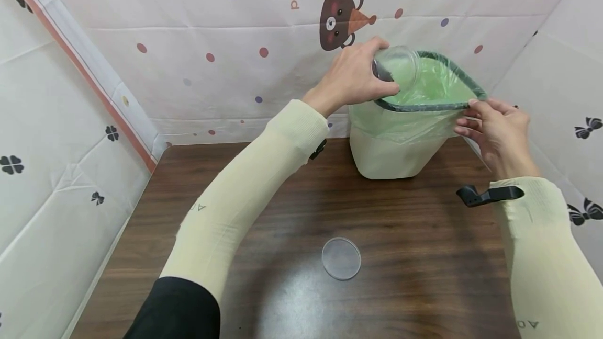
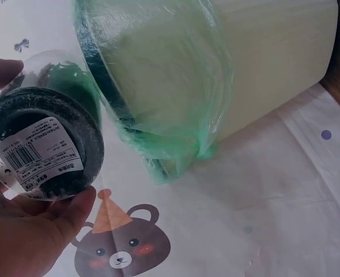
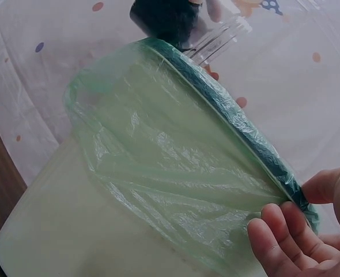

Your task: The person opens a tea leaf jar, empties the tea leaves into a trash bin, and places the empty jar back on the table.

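Note:
In the head view my left hand grips a clear plastic jar tipped on its side, its open mouth over the rim of a cream trash bin. Dark stuff sits at the jar's base, where the left wrist view shows a white barcode label. A thin green bag lines the bin and folds over its dark green rim. At the rim's right corner, my right hand pinches the rim and bag between thumb and fingers.
A round clear lid lies on the brown wood-grain table, nearer to me than the bin. Printed white sheeting rises behind the table and on both sides, close behind the bin.

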### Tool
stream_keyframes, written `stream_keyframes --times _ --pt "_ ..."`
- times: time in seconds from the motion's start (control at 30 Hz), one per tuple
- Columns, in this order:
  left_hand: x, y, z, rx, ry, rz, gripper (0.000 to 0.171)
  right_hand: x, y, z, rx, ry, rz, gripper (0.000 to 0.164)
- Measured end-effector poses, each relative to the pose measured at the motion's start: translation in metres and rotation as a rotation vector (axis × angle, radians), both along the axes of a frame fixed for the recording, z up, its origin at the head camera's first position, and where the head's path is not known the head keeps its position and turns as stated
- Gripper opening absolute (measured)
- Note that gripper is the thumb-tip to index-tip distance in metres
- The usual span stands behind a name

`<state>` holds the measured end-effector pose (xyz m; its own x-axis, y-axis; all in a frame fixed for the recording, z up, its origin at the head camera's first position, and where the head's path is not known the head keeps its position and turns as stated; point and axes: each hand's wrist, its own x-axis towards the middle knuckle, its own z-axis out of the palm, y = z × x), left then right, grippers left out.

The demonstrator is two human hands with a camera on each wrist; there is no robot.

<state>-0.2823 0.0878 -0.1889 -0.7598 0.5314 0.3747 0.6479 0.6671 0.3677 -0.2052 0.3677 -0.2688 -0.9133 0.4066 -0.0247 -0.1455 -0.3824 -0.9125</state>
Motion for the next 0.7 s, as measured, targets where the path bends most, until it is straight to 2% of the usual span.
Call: stream_keyframes --times 0.47,0.7 --pt "-0.0031 0.0037 0.0023 -0.062 0.022 0.009 0.075 -0.0003 -0.0003 0.0000 -0.004 -0.009 -0.001 0.055" --pt "-0.0029 0.0031 0.0030 -0.099 0.041 0.012 0.075 0.0001 -0.0004 0.0005 -0.016 -0.005 -0.003 0.049"
